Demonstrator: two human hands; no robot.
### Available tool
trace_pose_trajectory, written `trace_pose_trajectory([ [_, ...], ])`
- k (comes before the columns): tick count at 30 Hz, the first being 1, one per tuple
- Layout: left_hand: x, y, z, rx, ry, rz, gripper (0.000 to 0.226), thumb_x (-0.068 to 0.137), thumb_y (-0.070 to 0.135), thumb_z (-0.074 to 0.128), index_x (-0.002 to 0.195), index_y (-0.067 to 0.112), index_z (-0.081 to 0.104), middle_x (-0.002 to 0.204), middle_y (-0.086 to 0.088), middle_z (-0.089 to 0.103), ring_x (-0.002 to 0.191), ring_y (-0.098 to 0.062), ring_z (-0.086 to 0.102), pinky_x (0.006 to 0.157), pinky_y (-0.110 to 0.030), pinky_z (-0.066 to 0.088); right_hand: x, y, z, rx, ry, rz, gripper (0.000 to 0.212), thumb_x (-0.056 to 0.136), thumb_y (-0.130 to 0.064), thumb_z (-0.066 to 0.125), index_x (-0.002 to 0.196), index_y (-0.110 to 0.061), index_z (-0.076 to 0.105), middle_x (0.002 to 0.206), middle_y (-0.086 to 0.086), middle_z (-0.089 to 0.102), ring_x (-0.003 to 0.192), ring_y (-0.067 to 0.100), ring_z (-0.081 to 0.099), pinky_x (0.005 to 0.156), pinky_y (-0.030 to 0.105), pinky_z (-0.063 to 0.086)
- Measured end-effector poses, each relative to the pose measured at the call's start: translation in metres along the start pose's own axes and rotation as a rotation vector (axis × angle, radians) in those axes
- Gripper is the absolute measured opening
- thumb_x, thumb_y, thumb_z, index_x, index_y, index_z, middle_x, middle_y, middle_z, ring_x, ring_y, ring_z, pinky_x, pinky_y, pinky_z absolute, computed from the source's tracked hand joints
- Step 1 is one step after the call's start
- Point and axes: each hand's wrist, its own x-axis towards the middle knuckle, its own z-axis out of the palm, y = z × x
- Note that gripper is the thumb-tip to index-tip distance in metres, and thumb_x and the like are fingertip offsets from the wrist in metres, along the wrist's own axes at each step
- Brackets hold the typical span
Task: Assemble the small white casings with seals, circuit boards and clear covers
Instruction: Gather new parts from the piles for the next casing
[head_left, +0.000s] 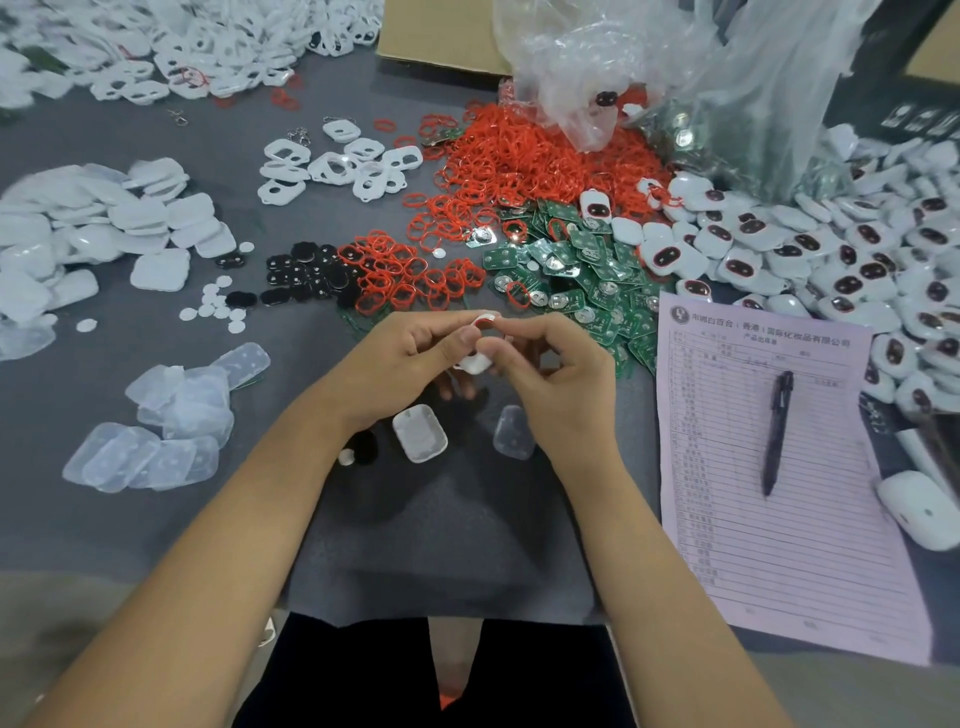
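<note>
Both hands meet above the table's middle. My left hand (410, 358) grips a small white casing (475, 362), and my right hand (550, 364) pinches a red seal (485, 322) at the casing's top edge. Under the hands lie a white casing half (420, 434), a clear cover (513, 432), a black pad (363, 448) and a small white disc (346, 457). Farther back are a heap of red seals (519, 156) and a heap of green circuit boards (576, 270).
Clear covers (156, 436) lie at the left, white casing halves (104, 228) farther left, white frames (337, 166) behind. Assembled white casings (831, 260) pile up at the right beside a plastic bag (701, 78). A pen (776, 431) rests on a pink form (779, 467).
</note>
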Motion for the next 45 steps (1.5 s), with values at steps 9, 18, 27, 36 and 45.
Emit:
trace_pose_trajectory([
  [9,0.001,0.001,0.0,-0.039,-0.027,0.008,0.035,0.107,0.025,0.05,0.138,0.018,0.064,0.089,0.002,0.076,0.069,-0.011,0.069,0.061,-0.021,0.054,-0.003,-0.002,0.003,0.039,-0.014,-0.008,0.016,0.086,-0.022,0.085,0.098,-0.016,0.076,0.071,-0.004,0.071,0.064,0.006,0.068,0.064,0.011,0.044],
  [18,0.0,-0.006,0.001,-0.035,-0.019,0.043,0.033,0.108,0.029,0.051,0.138,0.028,0.064,0.094,0.001,0.076,0.073,-0.013,0.072,0.063,-0.02,0.054,-0.001,0.001,0.0,0.008,-0.022,-0.025,0.017,0.086,-0.021,0.085,0.102,-0.017,0.079,0.079,0.001,0.072,0.07,0.01,0.067,0.069,0.015,0.047],
  [27,0.005,-0.005,-0.001,-0.113,0.002,0.002,0.033,0.108,0.028,0.049,0.135,0.019,0.067,0.093,0.003,0.074,0.073,-0.016,0.07,0.065,-0.023,0.054,0.0,-0.004,0.0,-0.094,-0.046,-0.124,0.024,0.092,-0.02,0.079,0.116,-0.016,0.076,0.089,-0.002,0.068,0.082,0.014,0.066,0.077,0.025,0.052],
  [36,0.003,-0.006,0.0,-0.192,0.03,0.036,0.031,0.107,0.042,0.052,0.133,0.039,0.068,0.098,0.007,0.074,0.075,-0.015,0.069,0.065,-0.024,0.054,-0.001,-0.011,0.0,0.281,-0.127,0.13,0.025,0.103,-0.013,0.062,0.128,-0.013,0.068,0.091,0.0,0.071,0.064,0.017,0.063,0.047,0.037,0.055],
  [45,0.002,-0.004,-0.001,-0.11,-0.043,0.036,0.037,0.107,0.04,0.05,0.138,0.029,0.065,0.094,0.005,0.072,0.077,-0.013,0.067,0.067,-0.023,0.054,0.004,-0.01,-0.003,0.497,-0.183,0.271,0.009,0.099,-0.007,0.068,0.106,-0.002,0.069,0.067,0.005,0.065,0.046,0.015,0.05,0.038,0.025,0.044],
])
